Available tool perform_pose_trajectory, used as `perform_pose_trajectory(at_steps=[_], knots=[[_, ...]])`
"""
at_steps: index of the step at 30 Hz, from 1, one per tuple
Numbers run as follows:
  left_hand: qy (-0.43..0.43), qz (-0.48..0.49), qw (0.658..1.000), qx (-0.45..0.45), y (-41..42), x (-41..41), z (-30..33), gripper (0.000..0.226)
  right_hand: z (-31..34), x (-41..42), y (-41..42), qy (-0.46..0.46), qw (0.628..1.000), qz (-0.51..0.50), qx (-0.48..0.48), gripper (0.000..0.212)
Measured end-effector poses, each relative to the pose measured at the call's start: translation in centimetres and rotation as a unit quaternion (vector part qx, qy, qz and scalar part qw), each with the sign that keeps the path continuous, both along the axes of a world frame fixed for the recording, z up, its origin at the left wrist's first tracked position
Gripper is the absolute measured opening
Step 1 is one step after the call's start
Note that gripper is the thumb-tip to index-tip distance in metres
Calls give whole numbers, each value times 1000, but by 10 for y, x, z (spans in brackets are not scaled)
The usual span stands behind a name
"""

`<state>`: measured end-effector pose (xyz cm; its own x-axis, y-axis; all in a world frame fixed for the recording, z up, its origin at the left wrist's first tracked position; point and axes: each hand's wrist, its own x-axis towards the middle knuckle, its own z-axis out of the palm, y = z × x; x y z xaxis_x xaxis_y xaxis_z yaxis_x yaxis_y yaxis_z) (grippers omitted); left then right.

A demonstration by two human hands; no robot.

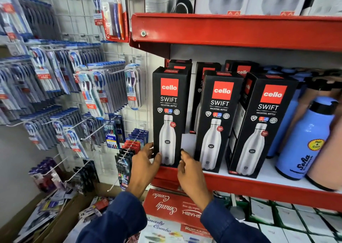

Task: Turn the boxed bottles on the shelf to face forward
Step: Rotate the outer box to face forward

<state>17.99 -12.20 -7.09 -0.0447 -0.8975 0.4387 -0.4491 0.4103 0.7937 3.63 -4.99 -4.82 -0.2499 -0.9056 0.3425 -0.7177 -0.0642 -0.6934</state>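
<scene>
Three black boxed bottles stand in a front row on the red shelf (259,189), their printed fronts facing me: a left box (169,113), a middle box (217,124) and a right box (259,130). More black boxes (205,70) stand behind them. My left hand (143,166) grips the lower left edge of the left box, thumb on its front. My right hand (190,172) touches the same box's lower right corner with its fingertips. Both sleeves are dark blue.
Blue flasks (305,143) and a peach flask (325,159) stand right of the boxes. A red upper shelf (231,30) carries white boxes. Toothbrush packs (55,87) hang on wire pegs at the left. Red boxes (166,205) lie below the shelf.
</scene>
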Motion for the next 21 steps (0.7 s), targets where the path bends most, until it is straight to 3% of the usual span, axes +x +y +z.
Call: perform_pose_trajectory(at_steps=[8,16,21], knots=[[-25,35,999,-11,15,2,-2,45,-2,0,9,20,1000,10,-12,32],[-35,32,999,8,20,3,3,44,-3,-5,15,-7,1000,17,-24,41],[49,82,995,-28,30,-1,7,39,-1,-17,28,-68,996,32,-56,46]])
